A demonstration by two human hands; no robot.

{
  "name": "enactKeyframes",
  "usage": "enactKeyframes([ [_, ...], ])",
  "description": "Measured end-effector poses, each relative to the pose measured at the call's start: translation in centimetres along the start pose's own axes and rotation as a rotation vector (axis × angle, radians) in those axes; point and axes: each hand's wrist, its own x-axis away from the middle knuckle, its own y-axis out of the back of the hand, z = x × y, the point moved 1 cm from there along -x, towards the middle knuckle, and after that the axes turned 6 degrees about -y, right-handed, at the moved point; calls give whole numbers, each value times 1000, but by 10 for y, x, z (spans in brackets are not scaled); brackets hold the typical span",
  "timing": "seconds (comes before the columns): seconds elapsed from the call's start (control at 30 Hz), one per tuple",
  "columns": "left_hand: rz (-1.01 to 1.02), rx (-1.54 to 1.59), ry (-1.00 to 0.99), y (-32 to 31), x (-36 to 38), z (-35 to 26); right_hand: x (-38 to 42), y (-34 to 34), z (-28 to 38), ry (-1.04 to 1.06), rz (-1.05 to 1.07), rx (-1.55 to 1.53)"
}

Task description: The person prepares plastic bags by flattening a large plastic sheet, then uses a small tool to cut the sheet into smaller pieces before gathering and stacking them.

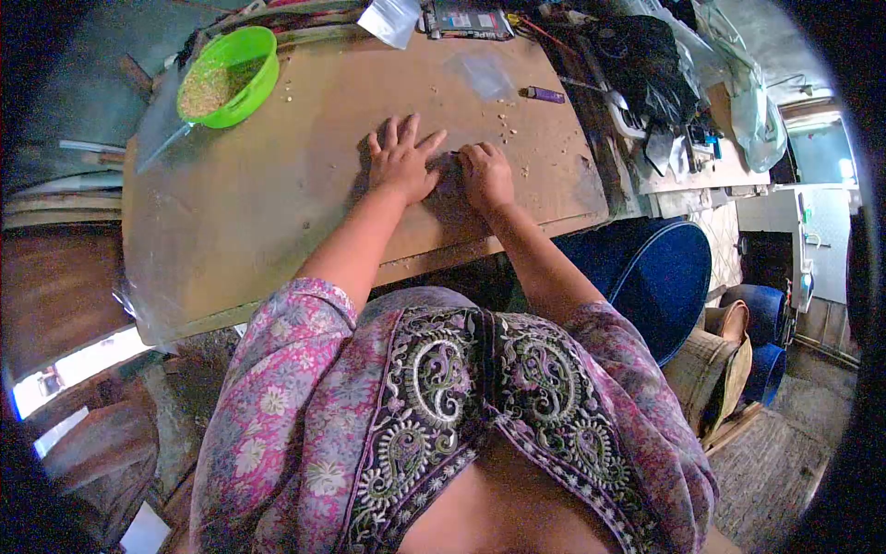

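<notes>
The left hand [404,168] lies splayed on the table [249,222], grasping nothing; just right of it, the right hand [486,175] curls inward — whether its grip pinches the blurred thin piece [449,173] between them, I cannot tell. The step seems to be handling that piece — the next move calls for steady fingertips

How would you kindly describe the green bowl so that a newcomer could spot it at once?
Start with the large tan tabletop and find its far left corner, beyond the outspread left hand. The bowl sits there, its bright green wall and tan, crumbly contents setting it apart from the clear plastic beside it.
</notes>
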Motion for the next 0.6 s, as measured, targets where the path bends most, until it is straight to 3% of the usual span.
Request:
enactKeyframes([
  [0.6,-6,0,6,3,1,0,2,-1,0,-16,7,-30],
])
